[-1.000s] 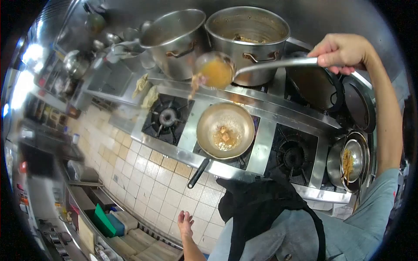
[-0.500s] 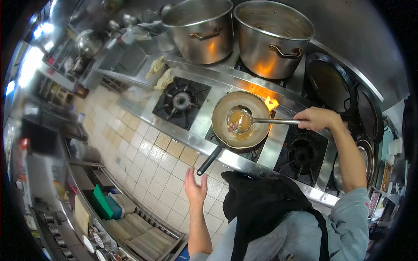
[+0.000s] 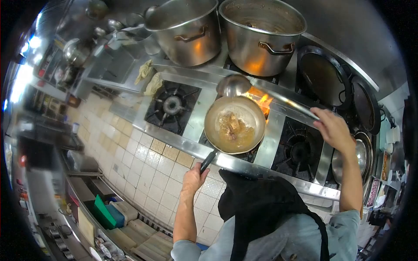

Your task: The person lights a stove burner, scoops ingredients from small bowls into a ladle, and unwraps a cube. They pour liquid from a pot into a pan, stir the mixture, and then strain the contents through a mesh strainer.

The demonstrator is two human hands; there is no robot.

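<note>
Pan (image 3: 213, 116) sits on the stove (image 3: 197, 114), left of the right near burner (image 3: 298, 150), food (image 3: 234, 127) and liquid (image 3: 246, 134) inside; your left grip (image 3: 192, 179) is clamped around its handle (image 3: 210, 159). Flame (image 3: 263, 102) at far right rim: a sharp tilt could slop liquid in, flaring up. Ladle (image 3: 234, 85) at far rim; your right grip (image 3: 335, 130) meets its end, can't tell whether clamped. Loose fingers could drop it.

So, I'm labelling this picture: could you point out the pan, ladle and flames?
Pan (image 3: 212, 122): head view, inner wall.
Ladle (image 3: 234, 85): head view, bowl.
Flames (image 3: 264, 102): head view, bright part beside the pan.
</note>
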